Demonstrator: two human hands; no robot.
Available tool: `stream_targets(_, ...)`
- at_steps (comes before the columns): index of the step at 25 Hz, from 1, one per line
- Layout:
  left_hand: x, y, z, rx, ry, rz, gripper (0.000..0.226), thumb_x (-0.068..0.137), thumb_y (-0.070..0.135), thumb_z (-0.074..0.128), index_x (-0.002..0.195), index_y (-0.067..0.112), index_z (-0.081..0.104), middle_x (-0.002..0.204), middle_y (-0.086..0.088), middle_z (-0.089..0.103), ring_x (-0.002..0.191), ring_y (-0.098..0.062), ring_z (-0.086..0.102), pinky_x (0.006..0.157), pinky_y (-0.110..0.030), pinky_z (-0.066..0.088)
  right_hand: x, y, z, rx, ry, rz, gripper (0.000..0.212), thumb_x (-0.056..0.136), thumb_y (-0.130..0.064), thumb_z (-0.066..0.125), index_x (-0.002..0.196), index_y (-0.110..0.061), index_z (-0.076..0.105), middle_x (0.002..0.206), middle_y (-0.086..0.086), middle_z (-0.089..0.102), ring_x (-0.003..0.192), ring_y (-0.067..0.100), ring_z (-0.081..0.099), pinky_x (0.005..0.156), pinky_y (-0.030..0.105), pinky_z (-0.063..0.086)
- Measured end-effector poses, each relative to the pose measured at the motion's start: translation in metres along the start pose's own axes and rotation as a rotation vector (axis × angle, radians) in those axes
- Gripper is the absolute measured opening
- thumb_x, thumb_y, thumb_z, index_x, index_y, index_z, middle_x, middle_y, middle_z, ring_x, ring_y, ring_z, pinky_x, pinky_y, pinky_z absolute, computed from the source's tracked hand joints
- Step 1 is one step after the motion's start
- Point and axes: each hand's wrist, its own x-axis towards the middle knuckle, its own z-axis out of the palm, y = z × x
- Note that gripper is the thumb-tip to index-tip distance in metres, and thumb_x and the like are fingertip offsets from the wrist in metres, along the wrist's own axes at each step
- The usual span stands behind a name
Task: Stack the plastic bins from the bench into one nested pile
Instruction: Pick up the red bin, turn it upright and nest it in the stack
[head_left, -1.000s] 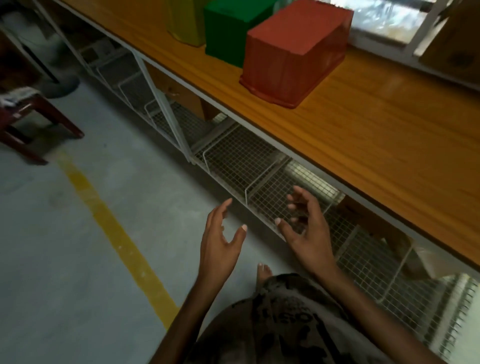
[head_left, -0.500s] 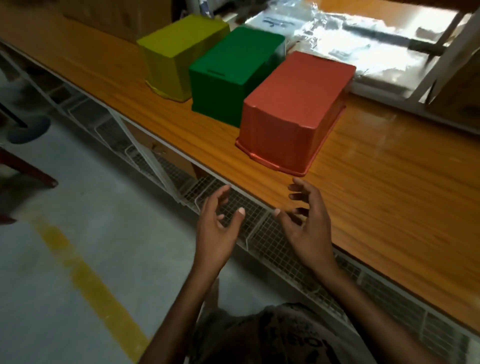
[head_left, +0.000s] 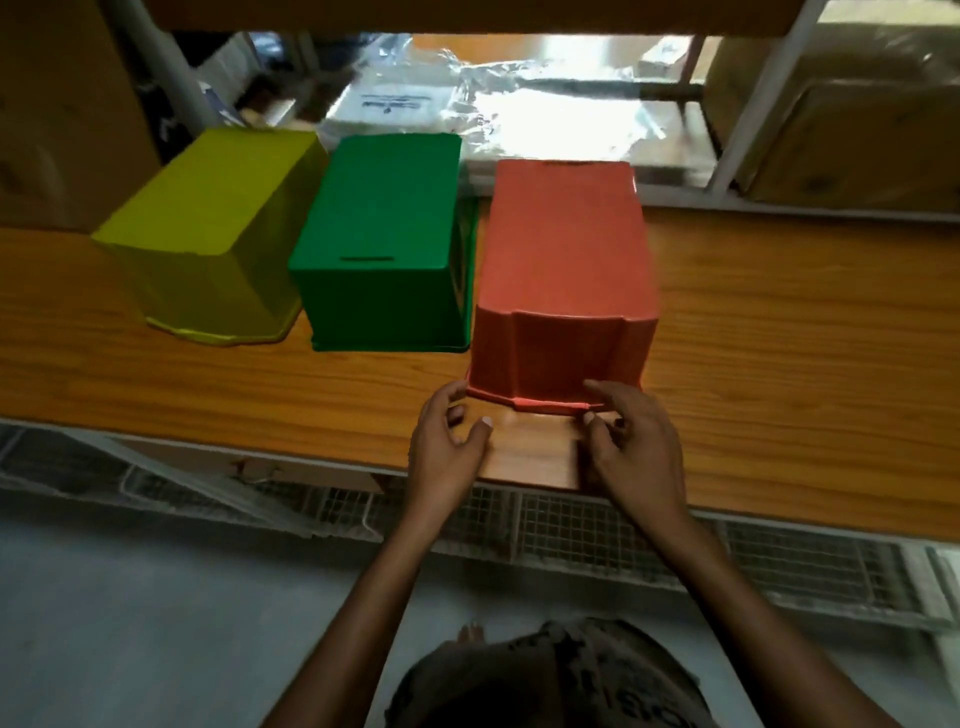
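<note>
both hands are at the near rim (head_left: 545, 405) of the red bin (head_left: 563, 270), and from what i see it isn't lifted. left hand (head_left: 447, 441): fingers loosely curled, index touching the near-left corner of the lip, thumb out and off the plastic, so it holds nothing. right hand (head_left: 636, 447): index lies on the end wall just above the lip and the thumb tip is just under it. the lip runs between them, but i can't tell if that pinch is closed.

red bin sits mouth-down on the bench (head_left: 779, 338), rightmost of three and nearest the front edge. green bin (head_left: 382, 228) is just beside it on the left; touching or not, can't tell. yellow bin (head_left: 213, 218) is next along, turned at an angle. all three are base-up.

my read on why the hands go for the lip: the walls are smooth and tapered, so the flange is the only ledge to hook for a lift or flip.

materials: moulded matt plastic. the red bin's top looks faintly grainy and its end wall has a stepped, raised centre panel. green has a thin slot (head_left: 366, 258) near its front edge. yellow has rounder corners. the bench is varnished wood with visible grain and some glare. wire mesh baskets (head_left: 571, 525) sit underneath it, and crinkled plastic sheeting (head_left: 519, 119) lies behind the bins.
</note>
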Motion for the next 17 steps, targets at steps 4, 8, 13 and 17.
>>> stream_targets(4,0.03,0.01,-0.007,-0.072,-0.068,0.023,0.057,0.097,0.022,0.069,0.149,0.024,0.047,0.144,0.009,0.053,0.133,-0.012,0.05,0.106,-0.028,0.044,0.016,-0.012,-0.015,0.058,0.34,0.197,0.04,0.097,-0.025,0.066,0.136,-0.023,0.058,0.13,0.0,0.057,0.114,0.015,0.057,0.075,0.007,0.044)
stream_targets(8,0.053,0.025,-0.001,-0.091,-0.137,0.038,0.057,0.097,0.022,0.069,0.149,0.028,0.047,0.141,0.007,0.055,0.133,-0.014,0.054,0.107,-0.033,0.047,0.042,-0.011,-0.019,0.087,0.103,0.369,0.058,0.091,-0.013,0.07,0.146,-0.018,0.051,0.131,-0.003,0.057,0.116,0.012,0.058,0.077,0.008,0.042)
stream_targets(13,0.047,0.056,0.003,-0.183,-0.022,0.092,0.053,0.096,0.013,0.069,0.146,0.022,0.052,0.143,-0.001,0.059,0.126,-0.011,0.058,0.101,-0.026,0.051,0.039,-0.031,-0.032,0.299,0.087,0.298,0.065,0.083,-0.016,0.073,0.144,-0.032,0.053,0.122,-0.016,0.065,0.116,0.006,0.064,0.08,0.011,0.049)
stream_targets(17,0.062,0.112,-0.009,-0.457,0.066,0.164,0.039,0.099,0.008,0.063,0.136,0.021,0.062,0.131,-0.001,0.067,0.118,-0.011,0.066,0.096,-0.021,0.054,0.047,-0.048,-0.089,0.45,0.014,0.122,0.098,0.07,-0.007,0.062,0.159,-0.034,0.033,0.157,-0.019,0.044,0.141,-0.004,0.044,0.117,0.034,0.041)
